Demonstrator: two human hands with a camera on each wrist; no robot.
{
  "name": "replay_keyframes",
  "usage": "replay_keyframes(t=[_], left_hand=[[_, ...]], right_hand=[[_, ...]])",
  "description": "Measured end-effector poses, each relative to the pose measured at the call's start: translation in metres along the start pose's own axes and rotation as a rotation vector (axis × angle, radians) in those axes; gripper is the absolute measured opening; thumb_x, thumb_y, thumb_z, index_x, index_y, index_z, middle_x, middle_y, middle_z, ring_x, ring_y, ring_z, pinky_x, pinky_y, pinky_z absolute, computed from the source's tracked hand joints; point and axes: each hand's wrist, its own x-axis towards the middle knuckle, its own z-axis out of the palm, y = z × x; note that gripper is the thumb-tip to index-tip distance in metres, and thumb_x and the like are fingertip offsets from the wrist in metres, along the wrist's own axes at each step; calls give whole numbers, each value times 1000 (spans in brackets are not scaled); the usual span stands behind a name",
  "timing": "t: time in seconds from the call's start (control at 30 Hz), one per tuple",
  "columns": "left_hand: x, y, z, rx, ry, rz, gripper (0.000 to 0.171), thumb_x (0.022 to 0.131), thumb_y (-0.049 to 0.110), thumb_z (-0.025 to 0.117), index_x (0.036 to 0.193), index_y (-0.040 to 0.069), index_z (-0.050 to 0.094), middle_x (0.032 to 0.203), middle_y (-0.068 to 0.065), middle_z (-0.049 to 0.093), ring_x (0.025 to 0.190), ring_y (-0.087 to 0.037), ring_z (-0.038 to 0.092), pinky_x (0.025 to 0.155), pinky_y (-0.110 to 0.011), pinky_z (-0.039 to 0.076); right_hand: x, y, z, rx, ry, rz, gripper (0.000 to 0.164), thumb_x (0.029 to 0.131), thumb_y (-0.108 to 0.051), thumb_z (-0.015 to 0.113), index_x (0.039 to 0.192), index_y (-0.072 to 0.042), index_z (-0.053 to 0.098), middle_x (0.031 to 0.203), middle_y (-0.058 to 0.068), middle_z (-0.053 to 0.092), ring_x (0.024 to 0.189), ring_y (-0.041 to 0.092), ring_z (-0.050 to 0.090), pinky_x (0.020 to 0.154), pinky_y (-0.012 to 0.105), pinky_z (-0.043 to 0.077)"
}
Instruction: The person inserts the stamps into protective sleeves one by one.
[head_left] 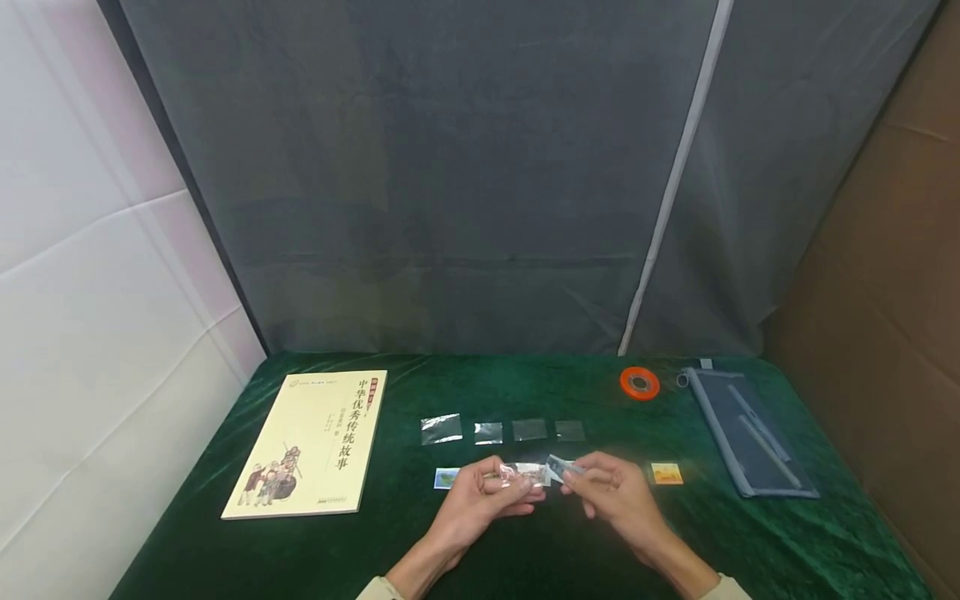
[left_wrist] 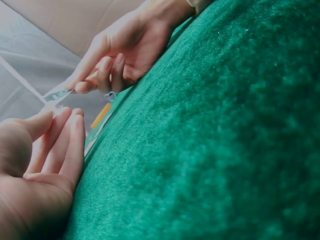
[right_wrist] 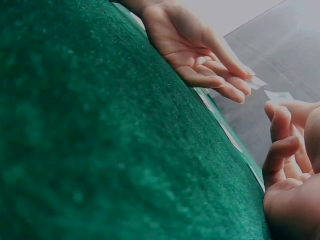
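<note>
Over the front middle of the table, my left hand pinches a small clear plastic sleeve between thumb and fingers. My right hand pinches a small bluish-grey stamp, tilted, its far corner close to the sleeve's right end. In the right wrist view a narrow gap shows between the stamp and the sleeve. A blue stamp lies left of my left hand, partly covered by it. Just right of my right hand lies an orange-yellow stamp.
Several clear sleeves lie in a row behind the hands, the leftmost sleeve being largest. A cream book is at left. An orange-red round object and a blue zip pouch with pen-like tools lie at right on the green cloth.
</note>
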Motion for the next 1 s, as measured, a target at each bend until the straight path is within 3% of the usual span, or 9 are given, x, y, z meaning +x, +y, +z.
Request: replay_keyframes(t=[0.33,0.47,0.8,1.0], left_hand=[[0,0,-1,15,2,-1,31,100,16,79,120,-3,63,122,-24,79,113,-33,80,94,-41,65],[0,0,-1,34,-7,-9,36,101,18,78,128,-4,67,125,-22,79,114,-31,80,95,-40,65],[-1,2,0,72,-16,-7,43,104,26,76,129,-7,67,123,-20,80,112,-27,81,95,-39,65],[0,1,0,83,-10,-8,42,104,26,76,130,-6,68,121,-22,80,111,-28,81,93,-38,65]], right_hand=[[0,-3,-1,-5,-44,39,23,104,-22,73,120,-5,74,100,11,83,64,9,64,55,22,48],[0,-3,-1,-19,-46,25,22,105,-22,72,120,-7,75,100,10,83,64,9,64,55,22,48],[-1,-5,1,-18,-64,-17,23,104,-18,73,121,-2,72,99,12,83,63,9,65,55,24,52],[-2,-5,0,-44,-27,9,17,104,-23,74,112,-9,79,86,14,76,57,6,58,50,23,48]])
